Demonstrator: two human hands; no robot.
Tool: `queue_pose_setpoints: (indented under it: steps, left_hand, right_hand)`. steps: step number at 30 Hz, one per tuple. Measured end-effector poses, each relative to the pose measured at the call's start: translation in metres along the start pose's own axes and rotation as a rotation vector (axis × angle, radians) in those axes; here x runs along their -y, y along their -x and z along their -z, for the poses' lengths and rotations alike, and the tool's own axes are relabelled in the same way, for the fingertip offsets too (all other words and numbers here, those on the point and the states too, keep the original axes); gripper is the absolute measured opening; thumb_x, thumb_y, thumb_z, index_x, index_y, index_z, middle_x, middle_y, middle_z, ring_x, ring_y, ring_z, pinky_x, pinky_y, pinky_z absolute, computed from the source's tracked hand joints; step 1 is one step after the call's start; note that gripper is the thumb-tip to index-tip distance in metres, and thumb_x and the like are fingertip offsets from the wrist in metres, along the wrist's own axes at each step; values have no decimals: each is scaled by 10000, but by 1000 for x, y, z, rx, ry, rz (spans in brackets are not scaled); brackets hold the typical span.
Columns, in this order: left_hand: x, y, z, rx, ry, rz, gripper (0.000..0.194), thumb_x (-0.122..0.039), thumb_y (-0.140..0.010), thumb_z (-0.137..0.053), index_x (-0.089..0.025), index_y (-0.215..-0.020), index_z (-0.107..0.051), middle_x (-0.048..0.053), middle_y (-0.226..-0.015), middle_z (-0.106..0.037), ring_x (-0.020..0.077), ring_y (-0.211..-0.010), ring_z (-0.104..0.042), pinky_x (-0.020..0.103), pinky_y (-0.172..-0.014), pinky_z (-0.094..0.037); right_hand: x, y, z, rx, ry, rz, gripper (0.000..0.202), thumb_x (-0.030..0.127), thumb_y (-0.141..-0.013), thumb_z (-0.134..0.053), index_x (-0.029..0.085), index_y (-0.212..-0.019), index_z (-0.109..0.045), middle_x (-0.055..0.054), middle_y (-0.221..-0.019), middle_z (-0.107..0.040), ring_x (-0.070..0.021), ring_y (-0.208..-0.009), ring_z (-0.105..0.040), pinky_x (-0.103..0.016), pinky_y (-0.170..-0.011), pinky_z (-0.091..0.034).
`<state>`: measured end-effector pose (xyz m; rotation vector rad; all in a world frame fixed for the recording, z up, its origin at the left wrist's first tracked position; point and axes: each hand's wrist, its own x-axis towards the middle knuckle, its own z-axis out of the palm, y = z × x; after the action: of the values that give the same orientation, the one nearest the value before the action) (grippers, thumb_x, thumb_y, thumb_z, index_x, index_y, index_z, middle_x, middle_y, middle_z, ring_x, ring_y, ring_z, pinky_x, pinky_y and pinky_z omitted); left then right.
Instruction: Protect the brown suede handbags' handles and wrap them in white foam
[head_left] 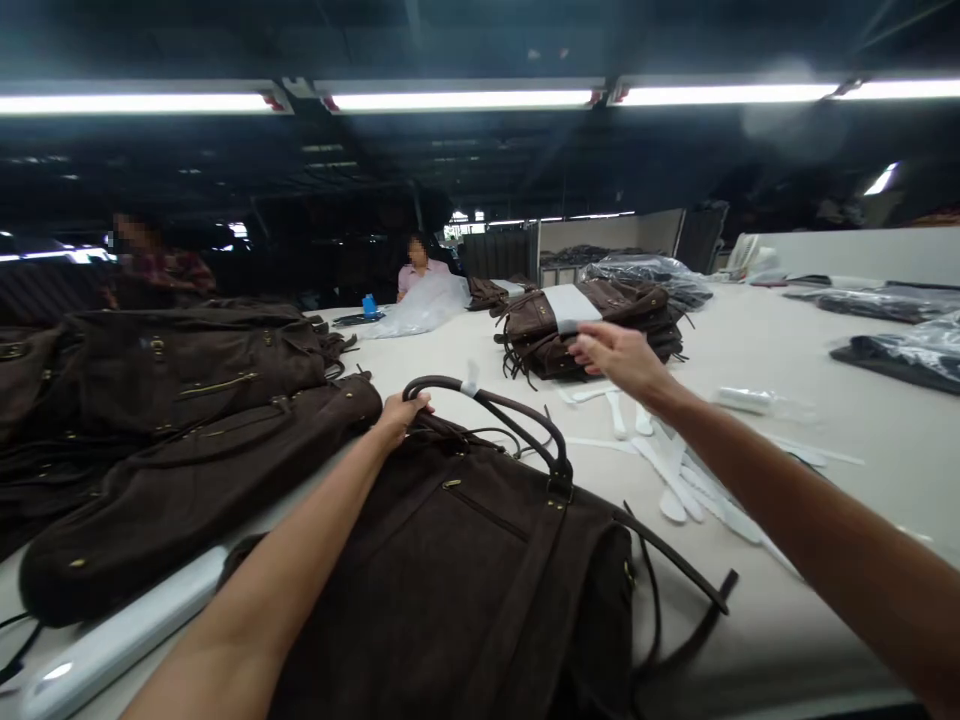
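A dark brown handbag (480,560) with gold-coloured zips and buckles lies before me. My left hand (403,418) is closed on it at the far top edge, by the base of its handle (517,415). A pale strip of tape (470,380) is wrapped round that handle. My right hand (611,352) is raised, thumb and fingers pinched together; whether something small is between them I cannot make out. Behind it, a stack of brown bags (630,310) carries a white paper band (571,306). The bag's long strap (675,555) trails off to the right.
More brown bags (172,400) are piled at left, beside a long white glossy object (127,630). Flat white plastic pieces (675,470) and a clear-wrapped roll (742,400) lie at right. Plastic-covered items (900,350) line the far right. A person (421,268) is across the table.
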<state>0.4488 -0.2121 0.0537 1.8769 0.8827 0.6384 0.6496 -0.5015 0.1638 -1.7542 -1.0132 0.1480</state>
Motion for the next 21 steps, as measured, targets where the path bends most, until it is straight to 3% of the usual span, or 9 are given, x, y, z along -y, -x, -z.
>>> queue_pose_setpoints:
  steps: [3, 5, 7, 11, 16, 19, 21]
  left_hand:
    - [12, 2, 7, 8, 27, 18, 263, -369, -938, -558, -123, -1012, -608, 33, -892, -641, 128, -731, -624, 295, -663, -547]
    - [14, 6, 11, 18, 22, -11, 289, -390, -910, -590, -119, -1007, -618, 47, -906, -658, 146, -768, -642, 316, -698, -551]
    - [14, 13, 14, 31, -13, -57, 371, -436, -817, -679, -113, -996, -636, 75, -929, -678, 188, -831, -659, 345, -748, -549]
    - [14, 49, 19, 52, -160, -170, 587, -477, -625, -776, -118, -1069, -641, 145, -1085, -671, 314, -1022, -634, 431, -898, -508]
    - [21, 112, 28, 58, -337, -311, 630, -448, -729, -673, -169, -1278, -538, 131, -1331, -552, 299, -1261, -492, 457, -1107, -348]
    - [27, 130, 39, -12, -430, -290, 622, -425, -703, -674, -133, -1240, -565, 172, -1382, -501, 351, -1341, -384, 524, -1154, -234]
    - [26, 136, 48, -55, -467, -256, 587, -437, -699, -658, -97, -1174, -599, 214, -1356, -513, 392, -1327, -389, 566, -1136, -240]
  right_hand:
    - [-46, 53, -7, 223, 129, -66, 612, 488, -811, -675, 153, -1313, -572, -162, -1263, -620, -293, -1163, -587, -448, -1005, -468]
    - [-75, 85, -20, 404, 82, -152, 744, 522, -739, -721, 175, -1368, -529, -157, -1352, -558, -320, -1248, -520, -455, -1033, -442]
    - [-97, 108, -33, 539, 17, -183, 750, 517, -720, -728, 193, -1367, -533, -129, -1341, -573, -317, -1234, -531, -444, -1033, -440]
    - [-113, 123, -47, 518, -41, -353, 651, 526, -746, -679, 158, -1279, -609, -87, -1095, -702, -279, -995, -658, -398, -889, -520]
    - [-118, 111, -54, 539, -103, -434, 479, 472, -670, -750, 142, -1016, -730, -71, -938, -742, -271, -920, -678, -346, -810, -542]
    - [-110, 103, -58, 451, -140, -495, 400, 384, -618, -788, 132, -925, -732, -66, -839, -745, -252, -830, -691, -321, -752, -544]
    - [-95, 97, -58, 410, -246, -532, 356, 340, -635, -781, 123, -912, -724, -67, -807, -741, -216, -757, -689, -278, -684, -536]
